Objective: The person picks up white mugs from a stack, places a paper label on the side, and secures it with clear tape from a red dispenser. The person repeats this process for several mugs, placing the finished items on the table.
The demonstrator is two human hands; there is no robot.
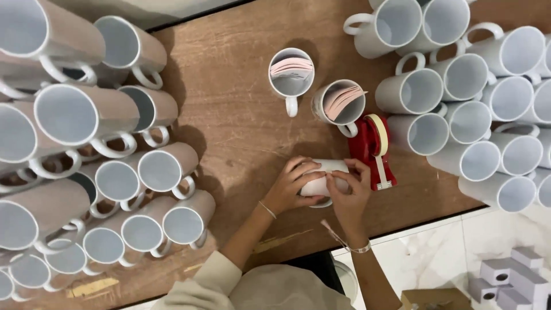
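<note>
Two hands at work: the left hand (pixel 288 186) and the right hand (pixel 351 192) together clasp one white glazed ceramic mug (pixel 321 182), lying on its side at the near middle of the brown wooden table (pixel 229 115).
Grip, left hand: fingers curled over the mug's top and left side, closed on it.
Grip, right hand: fingertips pressed to the mug's right end, thumb beneath, also holding it.
Handling: rigid and fairly heavy for its size, I judge; the glaze looks slick and it would chip or break if dropped. Safest hold is around the barrel with both palms, or by the handle that peeks out at its near edge.
Upright mug, middle (pixel 291 73): white, holds pale pink paper strips.
Second mug (pixel 341 103): tilted just right of it, also holding pink strips.
Tape dispenser (pixel 372 150): red, with a cream roll, just right of the held mug.
Left stack (pixel 86 143): mugs wrapped in tan paper, lying with mouths toward the camera, insides bare.
Right group (pixel 476 103): plain white mugs, nothing inside.
Far-right floor: small grey boxes (pixel 508 278) on pale tiles.
</note>
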